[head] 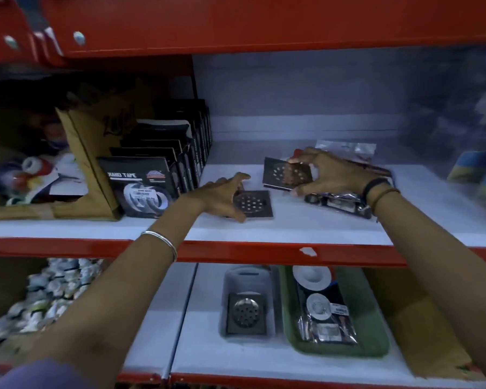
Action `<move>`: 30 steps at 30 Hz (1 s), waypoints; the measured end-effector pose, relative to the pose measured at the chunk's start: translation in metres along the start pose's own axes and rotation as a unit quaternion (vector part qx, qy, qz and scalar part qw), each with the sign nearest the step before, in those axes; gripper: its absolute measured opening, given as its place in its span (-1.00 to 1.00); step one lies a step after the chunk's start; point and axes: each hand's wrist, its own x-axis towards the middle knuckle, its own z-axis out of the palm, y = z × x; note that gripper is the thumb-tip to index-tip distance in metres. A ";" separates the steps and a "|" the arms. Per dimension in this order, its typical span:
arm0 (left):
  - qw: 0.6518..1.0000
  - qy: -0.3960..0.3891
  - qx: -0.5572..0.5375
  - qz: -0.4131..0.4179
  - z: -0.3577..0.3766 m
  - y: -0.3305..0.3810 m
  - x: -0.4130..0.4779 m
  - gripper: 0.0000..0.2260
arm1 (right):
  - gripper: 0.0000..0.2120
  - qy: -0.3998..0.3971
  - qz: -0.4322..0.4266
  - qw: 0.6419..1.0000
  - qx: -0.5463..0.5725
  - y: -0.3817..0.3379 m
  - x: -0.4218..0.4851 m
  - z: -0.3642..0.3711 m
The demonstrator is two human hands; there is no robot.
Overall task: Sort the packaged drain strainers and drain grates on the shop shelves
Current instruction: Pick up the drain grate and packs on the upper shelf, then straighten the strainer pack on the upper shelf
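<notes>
Grates sit on the white shelf. Your left hand pinches the flat grate at its nine o'clock edge. Your right hand grips a tilted grate. They look stiff, thin and slippery, so hold the edges.

Upper shelf open mid-front and at back; tape boxes wall left side, packet pile blocks right, beam overhead
</notes>
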 end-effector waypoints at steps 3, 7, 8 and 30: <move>0.998 -0.013 -0.056 -0.004 -0.001 -0.010 -0.001 0.11 | -0.23 -0.024 -0.009 0.999 -0.047 -0.022 0.021 0.011; 0.991 0.000 -0.135 0.002 -0.011 -0.011 -0.008 0.17 | -0.35 -0.074 -0.012 0.992 -0.100 -0.039 0.040 0.027; 0.991 -0.004 -0.130 0.006 -0.012 -0.011 -0.008 0.17 | -0.42 -0.087 -0.014 0.991 -0.105 -0.043 0.043 0.032; 0.989 0.029 -0.130 0.063 0.008 0.115 0.010 -0.68 | -0.39 0.116 0.205 0.971 0.039 0.105 0.013 -0.021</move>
